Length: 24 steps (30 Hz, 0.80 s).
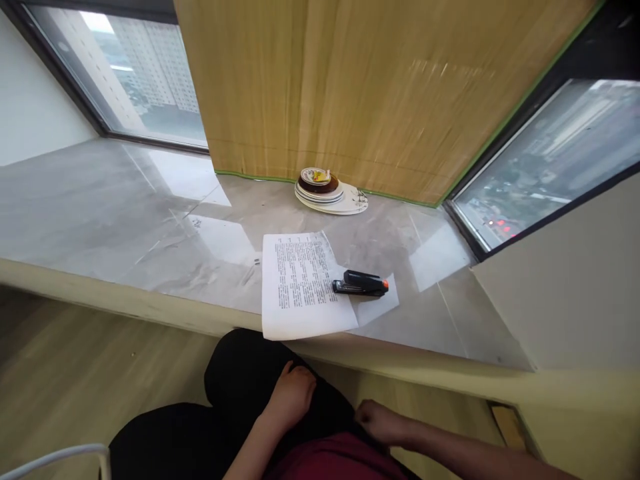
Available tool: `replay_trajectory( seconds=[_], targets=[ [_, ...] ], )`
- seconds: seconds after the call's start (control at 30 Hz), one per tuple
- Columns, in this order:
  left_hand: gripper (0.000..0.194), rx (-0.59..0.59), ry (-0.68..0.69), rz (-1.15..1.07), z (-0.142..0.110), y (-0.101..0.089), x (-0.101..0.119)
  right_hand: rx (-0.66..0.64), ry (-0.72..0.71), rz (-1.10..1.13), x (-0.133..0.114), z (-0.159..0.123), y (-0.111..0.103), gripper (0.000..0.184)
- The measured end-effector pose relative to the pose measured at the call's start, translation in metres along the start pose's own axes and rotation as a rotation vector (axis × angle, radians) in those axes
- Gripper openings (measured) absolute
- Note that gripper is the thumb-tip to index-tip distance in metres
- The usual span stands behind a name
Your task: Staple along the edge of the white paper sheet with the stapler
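Both of my hands lie low in the head view, below the ledge. My left hand (295, 393) rests on my dark-trousered thigh with its fingers curled in. Beside the other thigh, my right hand (377, 421) is closed in a loose fist, and nothing shows in it. Ahead of them, printed sheets of paper (305, 277) lie on the ledge, their near edge reaching over its front. A black stapler (361, 283) with an orange-red end lies on its side across the paper's right part. To the left of the paper are small dark bits (257, 261).
A stack of plates (320, 197) stands at the back of the grey stone ledge (125, 233), against a bamboo blind (350, 87). Windows (150, 73) flank the blind. A white curved rail (65, 453) shows at the lower left.
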<state>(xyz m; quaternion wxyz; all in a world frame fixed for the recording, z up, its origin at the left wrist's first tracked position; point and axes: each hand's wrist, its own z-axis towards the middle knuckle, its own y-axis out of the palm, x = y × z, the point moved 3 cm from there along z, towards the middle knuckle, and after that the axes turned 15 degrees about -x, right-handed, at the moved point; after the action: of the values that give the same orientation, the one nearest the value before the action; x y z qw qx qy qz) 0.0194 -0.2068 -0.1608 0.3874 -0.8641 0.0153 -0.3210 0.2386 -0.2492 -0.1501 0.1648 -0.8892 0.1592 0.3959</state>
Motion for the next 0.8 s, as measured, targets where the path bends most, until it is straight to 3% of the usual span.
replay_trajectory(
  seconds=[0.17, 0.23, 0.33, 0.47, 0.6, 0.8],
  targets=[
    [0.036, -0.002, -0.065, -0.042, -0.003, 0.001, -0.003, 0.051, -0.244, 0.26, 0.005, 0.006, 0.009, 0.052],
    [0.035, -0.023, -0.037, -0.052, -0.005, 0.0, -0.002, 0.1, -0.294, 0.335, 0.018, -0.003, 0.011, 0.043],
    [0.039, -0.11, 0.062, -0.053, -0.006, -0.001, 0.006, 0.219, -0.156, 0.307, 0.052, -0.016, 0.011, 0.031],
    [0.04, -0.208, 0.106, -0.044, 0.007, 0.0, 0.017, 0.103, -0.039, 0.322, 0.082, -0.014, 0.023, 0.064],
    [0.03, -0.227, 0.032, -0.051, 0.022, -0.001, 0.019, 0.12, -0.066, 0.362, 0.08, -0.016, 0.033, 0.07],
    [0.028, -0.198, -0.09, -0.106, 0.031, 0.0, 0.013, 0.053, -0.291, 0.326, 0.061, -0.034, 0.031, 0.057]
  ],
)
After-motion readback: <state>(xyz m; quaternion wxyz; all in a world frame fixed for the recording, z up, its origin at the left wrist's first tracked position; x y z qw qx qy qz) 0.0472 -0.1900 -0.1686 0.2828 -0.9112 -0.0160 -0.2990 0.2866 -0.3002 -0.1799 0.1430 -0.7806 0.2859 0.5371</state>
